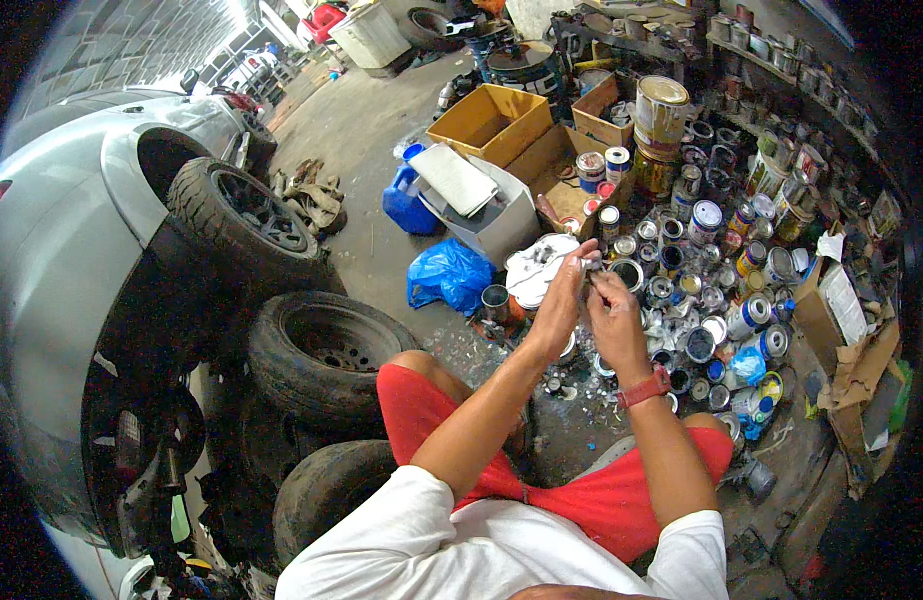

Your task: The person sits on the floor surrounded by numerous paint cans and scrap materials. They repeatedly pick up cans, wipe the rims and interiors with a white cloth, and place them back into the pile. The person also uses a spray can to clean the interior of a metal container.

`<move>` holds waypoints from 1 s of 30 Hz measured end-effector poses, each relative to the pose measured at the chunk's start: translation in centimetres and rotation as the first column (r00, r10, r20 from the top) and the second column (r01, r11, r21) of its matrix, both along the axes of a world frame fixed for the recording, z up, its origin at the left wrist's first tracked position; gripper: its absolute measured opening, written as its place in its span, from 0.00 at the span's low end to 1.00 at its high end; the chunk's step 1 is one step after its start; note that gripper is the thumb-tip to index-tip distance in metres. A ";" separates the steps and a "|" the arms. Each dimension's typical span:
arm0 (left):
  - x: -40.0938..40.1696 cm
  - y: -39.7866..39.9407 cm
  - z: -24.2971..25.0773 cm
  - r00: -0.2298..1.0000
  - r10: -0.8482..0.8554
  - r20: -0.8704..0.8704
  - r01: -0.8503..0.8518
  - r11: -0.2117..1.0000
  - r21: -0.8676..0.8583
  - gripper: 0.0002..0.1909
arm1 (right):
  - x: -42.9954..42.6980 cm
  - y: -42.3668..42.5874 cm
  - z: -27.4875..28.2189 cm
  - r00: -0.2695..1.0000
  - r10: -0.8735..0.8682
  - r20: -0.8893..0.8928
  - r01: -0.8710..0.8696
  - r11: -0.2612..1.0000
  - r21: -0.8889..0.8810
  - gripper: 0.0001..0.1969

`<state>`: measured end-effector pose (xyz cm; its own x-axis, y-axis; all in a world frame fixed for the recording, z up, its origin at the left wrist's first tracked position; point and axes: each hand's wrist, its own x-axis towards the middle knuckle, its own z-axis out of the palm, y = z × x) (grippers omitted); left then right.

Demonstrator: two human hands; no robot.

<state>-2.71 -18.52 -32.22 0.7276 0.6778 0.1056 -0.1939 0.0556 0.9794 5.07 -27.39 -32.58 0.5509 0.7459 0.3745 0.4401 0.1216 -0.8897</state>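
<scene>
Before me my left hand (563,304) and my right hand (613,309) are raised close together over many paint cans. A small whitish thing, perhaps a rag, shows between the fingertips; its kind and which hand grips it cannot be told. A white cloth with dark smudges (538,264) lies just left of my left hand, over a round thing that it mostly hides. Below and around my right hand stand open and lidded paint cans (700,343), several streaked with paint. An open dark can (496,297) stands left of my left forearm.
A blue plastic bag (450,277), a blue jug (409,199) and cardboard boxes (499,120) lie beyond my hands. Tires (326,352) and a silver car (71,285) are at the left. Torn cardboard (855,390) stands at the right, below shelves of cans (776,56).
</scene>
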 end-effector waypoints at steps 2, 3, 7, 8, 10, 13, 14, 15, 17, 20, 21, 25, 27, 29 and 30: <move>0.4 0.2 0.1 0.998 -0.031 0.058 0.041 0.983 -0.178 0.28 | 0.0 -0.5 0.3 0.993 0.095 -0.069 -0.090 0.993 0.080 0.15; 0.0 0.7 0.6 0.995 -0.063 0.071 0.080 0.960 -0.267 0.28 | 0.1 -0.8 0.8 0.989 0.147 -0.016 -0.145 0.987 0.067 0.15; -1.9 3.1 1.9 0.966 -0.230 0.121 0.260 0.824 -0.503 0.26 | 0.2 -2.1 3.0 0.915 0.278 0.294 -0.271 0.960 -0.062 0.21; -2.0 3.4 2.2 0.964 -0.252 0.087 0.261 0.822 -0.506 0.27 | -0.1 -2.4 3.9 0.879 0.232 0.416 -0.229 0.972 -0.059 0.21; -1.8 2.9 3.0 0.963 -0.266 0.049 0.255 0.833 -0.491 0.27 | -0.8 -2.4 4.1 0.813 0.126 0.568 -0.115 0.992 -0.055 0.23; -1.9 2.4 2.9 0.978 -0.204 0.043 0.202 0.872 -0.445 0.27 | -1.3 -2.1 3.0 0.738 0.040 0.674 0.018 0.997 -0.078 0.21; -1.9 2.5 2.6 0.985 -0.168 0.050 0.173 0.887 -0.428 0.27 | -1.2 -2.1 3.1 0.788 0.096 0.608 -0.022 0.991 -0.128 0.20; -2.0 2.5 2.1 0.990 -0.127 0.057 0.139 0.900 -0.414 0.27 | -1.0 -2.0 3.0 0.831 0.156 0.534 -0.070 0.982 -0.178 0.20; -2.0 2.1 1.2 0.995 -0.078 0.067 0.099 0.907 -0.410 0.27 | -0.6 -2.0 2.6 0.893 0.206 0.400 -0.145 0.973 -0.178 0.17; -0.8 2.1 0.8 0.990 -0.106 0.098 0.133 0.930 -0.342 0.27 | 0.8 -1.7 1.7 0.975 0.179 0.129 -0.170 0.983 -0.074 0.13; -0.4 1.9 0.7 0.986 -0.127 0.103 0.154 0.936 -0.316 0.26 | 1.3 -1.5 1.5 0.983 0.174 -0.050 -0.177 0.982 -0.063 0.14; 0.7 -0.7 1.3 0.996 -0.088 0.032 0.091 0.815 -0.572 0.25 | 1.7 0.1 0.4 0.776 0.127 -0.617 0.082 0.951 0.298 0.13; 0.6 -1.0 1.3 1.000 -0.017 0.018 0.024 0.867 -0.499 0.25 | 1.3 -0.8 0.6 0.859 0.095 -0.503 -0.010 0.986 0.168 0.11; 0.1 0.5 1.1 0.995 -0.037 0.093 0.073 0.904 -0.421 0.26 | 0.1 -2.1 3.2 0.984 0.075 -0.162 -0.070 0.997 0.034 0.09; 0.2 1.0 1.6 0.989 -0.078 0.125 0.126 0.883 -0.451 0.26 | 0.7 -2.3 3.1 0.995 0.074 -0.059 -0.072 0.996 0.047 0.10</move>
